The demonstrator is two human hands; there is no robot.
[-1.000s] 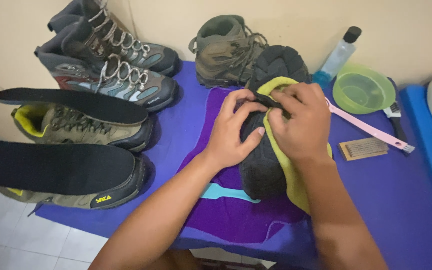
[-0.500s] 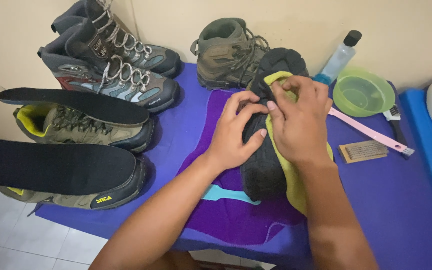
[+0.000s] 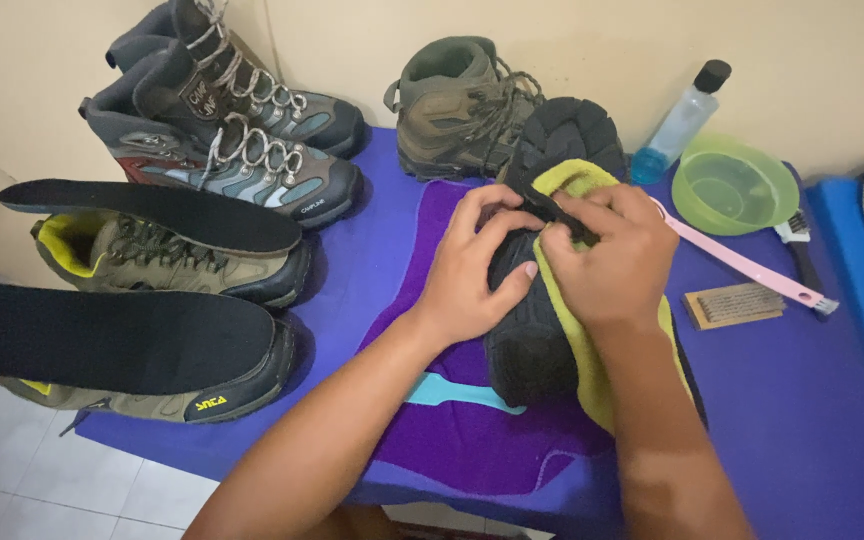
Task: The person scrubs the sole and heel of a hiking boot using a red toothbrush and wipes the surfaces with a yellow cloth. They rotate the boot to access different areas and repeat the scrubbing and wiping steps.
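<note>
boot sole (image 3: pixel 552 150): black rubber, matt, deeply lugged, rough. yellow cloth (image 3: pixel 592 350): soft fleecy fabric, matt. purple towel (image 3: pixel 472 440): napped cloth. table cover (image 3: pixel 782 420): blue, smooth, flat sheen. green bowl (image 3: pixel 737 188): translucent glossy plastic. bottle (image 3: pixel 677 125): clear plastic, black cap. insoles (image 3: pixel 142 205): black, matt, foam-like. pink brush handle (image 3: pixel 742 265): smooth plastic.

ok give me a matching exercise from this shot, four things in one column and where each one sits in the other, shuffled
Things:
1. green bowl
2. clear bottle
3. upturned boot
4. long black insole

Places:
A. across the low shoe at near left
B. under both hands, on the purple cloth
C. against the wall, just left of the bowl
D. far right of the table, by the pink brush

Pairs: 1-D, 2-C, 3-B, 4-A
</note>
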